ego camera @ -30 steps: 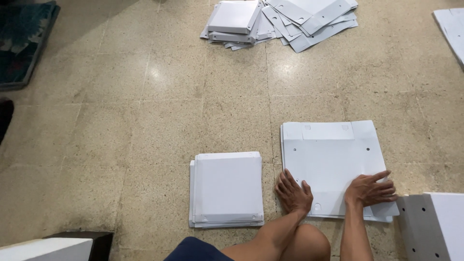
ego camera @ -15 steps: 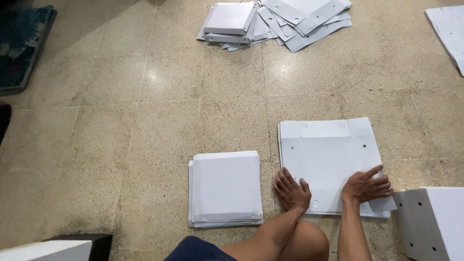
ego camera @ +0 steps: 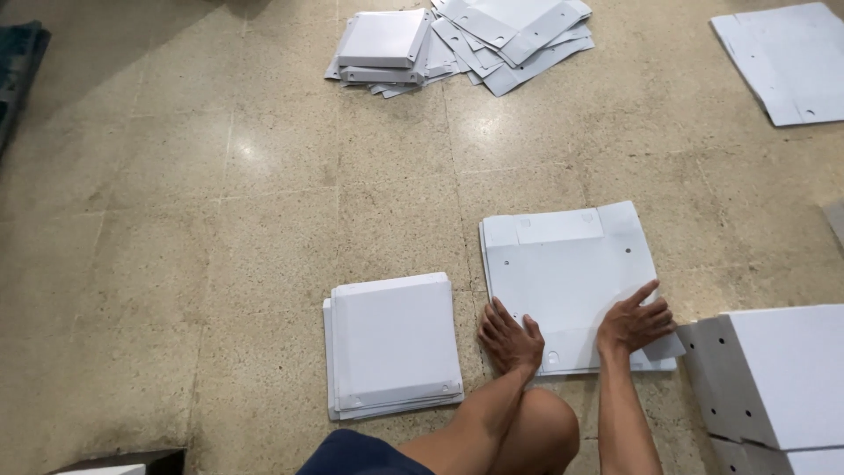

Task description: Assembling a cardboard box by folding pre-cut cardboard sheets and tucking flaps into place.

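A flat white plastic sheet with flaps and small holes lies on the stone floor in front of me. My left hand presses its near left corner, fingers spread. Flat on the near right part of the sheet lies my right hand, fingers spread toward the right edge. Neither hand grips anything. My bare knee shows just below the hands.
A neat stack of folded white panels sits left of the sheet. A scattered pile of white sheets lies far ahead. Another white sheet is at the far right. A white box stack stands at my right.
The view has shifted a little. Both hands stay pressed on the sheet's near edge, the right hand slightly closer to the left one than a second ago.
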